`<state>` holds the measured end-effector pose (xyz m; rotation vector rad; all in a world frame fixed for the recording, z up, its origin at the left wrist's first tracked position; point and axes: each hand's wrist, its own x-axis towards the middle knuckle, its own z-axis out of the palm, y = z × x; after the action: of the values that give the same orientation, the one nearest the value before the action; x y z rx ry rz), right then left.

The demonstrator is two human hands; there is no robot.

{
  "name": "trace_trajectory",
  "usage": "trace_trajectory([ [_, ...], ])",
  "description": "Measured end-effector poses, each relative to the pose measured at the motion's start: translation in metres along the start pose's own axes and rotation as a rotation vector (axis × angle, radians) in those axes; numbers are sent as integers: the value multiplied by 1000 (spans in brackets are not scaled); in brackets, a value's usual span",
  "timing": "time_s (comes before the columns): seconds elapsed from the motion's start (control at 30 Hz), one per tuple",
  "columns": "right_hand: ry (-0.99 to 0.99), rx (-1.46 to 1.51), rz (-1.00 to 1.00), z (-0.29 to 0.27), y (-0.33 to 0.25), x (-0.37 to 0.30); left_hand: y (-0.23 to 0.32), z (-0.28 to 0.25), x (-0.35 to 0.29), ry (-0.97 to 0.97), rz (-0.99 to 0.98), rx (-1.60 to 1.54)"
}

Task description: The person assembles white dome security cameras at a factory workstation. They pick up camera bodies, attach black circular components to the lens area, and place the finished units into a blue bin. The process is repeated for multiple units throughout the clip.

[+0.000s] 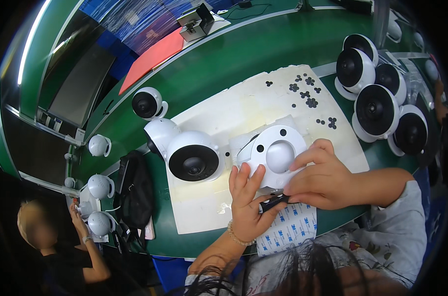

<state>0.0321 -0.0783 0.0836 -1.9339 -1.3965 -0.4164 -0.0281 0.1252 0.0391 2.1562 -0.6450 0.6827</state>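
A white round-headed camera [248,148] lies tipped over on the pale sheet, its flat ring-shaped base [300,140] facing up. Two round black pads [283,132] are on that base. My left hand [247,209] rests its fingertips at the base's left edge; between its thumb and fingers is a black strip [273,201]. My right hand [325,180] reaches over from the right, fingers curled and touching the base's near right rim. Its fingertips are pinched close to the strip; whatever is between them is hidden.
Several loose black pads [311,102] lie on the pale sheet [199,212]. White cameras stand to its left [194,155] and cluster at right [376,111]. Printed backing paper [290,229] lies near me. A black bag [135,192] is at left; another person [51,241] sits beyond.
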Motion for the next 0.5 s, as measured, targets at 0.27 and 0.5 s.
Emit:
trace_trajectory([
  [0.27,24,39,2,-1,0,3,-4,3,1,16,64,66],
  [0.5,57,132,64,-2,0,2,-4,3,4,8,72,87],
])
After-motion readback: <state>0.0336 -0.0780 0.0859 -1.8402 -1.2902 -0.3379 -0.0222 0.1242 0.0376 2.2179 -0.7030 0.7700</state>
